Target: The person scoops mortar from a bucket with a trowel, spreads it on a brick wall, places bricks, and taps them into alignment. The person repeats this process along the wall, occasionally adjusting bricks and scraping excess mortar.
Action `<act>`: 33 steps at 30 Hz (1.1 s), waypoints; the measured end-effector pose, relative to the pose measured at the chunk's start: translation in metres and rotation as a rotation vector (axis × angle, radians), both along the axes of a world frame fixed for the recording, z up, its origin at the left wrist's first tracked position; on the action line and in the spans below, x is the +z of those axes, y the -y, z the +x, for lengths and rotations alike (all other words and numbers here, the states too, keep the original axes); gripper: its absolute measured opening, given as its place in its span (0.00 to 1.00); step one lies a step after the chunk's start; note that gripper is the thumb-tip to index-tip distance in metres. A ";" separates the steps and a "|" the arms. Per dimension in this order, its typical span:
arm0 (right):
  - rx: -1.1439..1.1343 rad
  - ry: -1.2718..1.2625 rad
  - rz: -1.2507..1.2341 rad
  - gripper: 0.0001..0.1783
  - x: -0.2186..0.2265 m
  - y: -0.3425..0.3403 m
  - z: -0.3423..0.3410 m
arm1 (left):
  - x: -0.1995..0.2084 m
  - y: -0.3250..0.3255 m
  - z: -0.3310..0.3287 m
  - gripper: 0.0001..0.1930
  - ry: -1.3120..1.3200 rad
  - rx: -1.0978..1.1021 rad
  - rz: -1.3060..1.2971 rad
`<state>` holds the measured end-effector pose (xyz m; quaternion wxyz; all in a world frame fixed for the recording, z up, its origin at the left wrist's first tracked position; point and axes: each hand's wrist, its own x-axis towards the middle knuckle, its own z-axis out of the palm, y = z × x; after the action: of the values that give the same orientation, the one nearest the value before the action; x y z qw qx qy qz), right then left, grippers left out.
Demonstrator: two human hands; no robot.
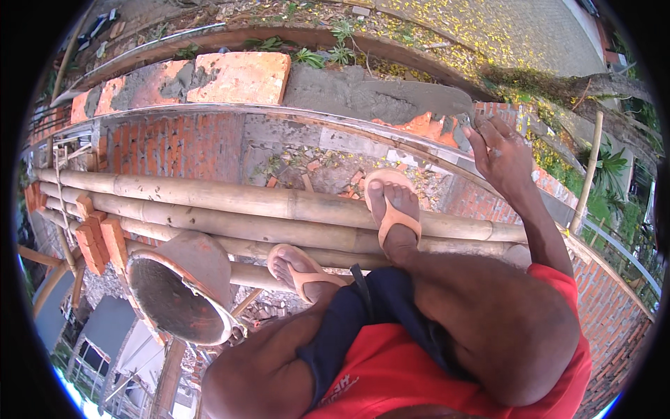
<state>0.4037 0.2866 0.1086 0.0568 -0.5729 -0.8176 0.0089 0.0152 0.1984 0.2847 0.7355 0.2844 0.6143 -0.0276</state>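
Note:
At the right end of the wall top, my right hand [501,152] reaches out with its fingers curled down beside the wet grey mortar [377,94]. Its fingertips are next to a mortar-smeared edge of orange brick [422,126]; what they grip, if anything, is unclear. Left of the mortar bed lies a flat orange brick [241,77], with more mortar-streaked bricks [143,85] beyond it. A tilted bucket [202,258] with grey mortar residue inside sits at my left. By its lower rim a bit of my left hand [236,337] shows, mostly hidden behind my left leg.
My sandalled feet rest on several bamboo poles [265,202] along the wall. Loose bricks [98,241] are stacked beside the bucket. Below the poles, brick rubble [314,167] lies on the ground. An upright bamboo pole [590,171] stands at the right.

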 end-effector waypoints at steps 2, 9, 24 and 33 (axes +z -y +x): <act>0.013 -0.006 0.016 0.11 0.000 0.002 0.002 | -0.003 0.002 -0.003 0.25 -0.014 0.038 0.016; -0.065 -0.013 -0.081 0.12 0.015 0.004 0.000 | -0.022 0.032 -0.042 0.26 -0.154 0.340 0.135; -0.415 -0.130 -0.793 0.26 0.085 -0.035 0.034 | -0.145 0.237 -0.271 0.30 -0.912 1.293 0.381; -0.657 -0.423 -1.309 0.21 0.016 -0.128 -0.021 | -0.218 0.307 -0.418 0.32 -0.985 1.624 0.523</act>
<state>0.3825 0.4144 0.1244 -0.1392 -0.6897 -0.4047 0.5841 -0.4025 -0.1086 0.0668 0.1066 -0.1136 0.8474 0.5075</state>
